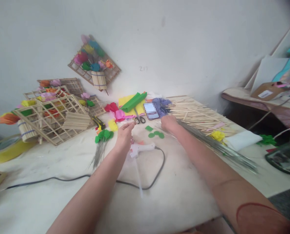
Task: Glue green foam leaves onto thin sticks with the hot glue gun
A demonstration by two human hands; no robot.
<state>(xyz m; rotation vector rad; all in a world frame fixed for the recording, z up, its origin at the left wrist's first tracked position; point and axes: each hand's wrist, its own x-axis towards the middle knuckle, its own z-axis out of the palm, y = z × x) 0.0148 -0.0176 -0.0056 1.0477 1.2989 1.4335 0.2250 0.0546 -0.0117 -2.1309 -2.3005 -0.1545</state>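
Note:
My left hand (125, 134) is closed, thumb and forefinger together beside the handles of the scissors (140, 120). Whatever it pinches is too small to make out. My right hand (168, 123) is curled at the near end of a bundle of thin metal wires (223, 150); its fingertips are mostly hidden. Between my hands lie green paper circles (157, 134) and a green paper square (149, 128). A white glue gun (143, 148) rests below them, a clear glue stick (138, 178) extending from it. Green-topped wire stems (104, 135) lie left of my left wrist.
Bamboo lattices with paper flowers (53, 113) crowd the left; another lattice (93, 63) hangs on the wall. A yellow-black cutter (99, 123), green crepe paper (134, 102), phone (151, 111), blue yarn (162, 106) and wooden sticks (196, 112) line the back. A black cord (59, 178) crosses the table.

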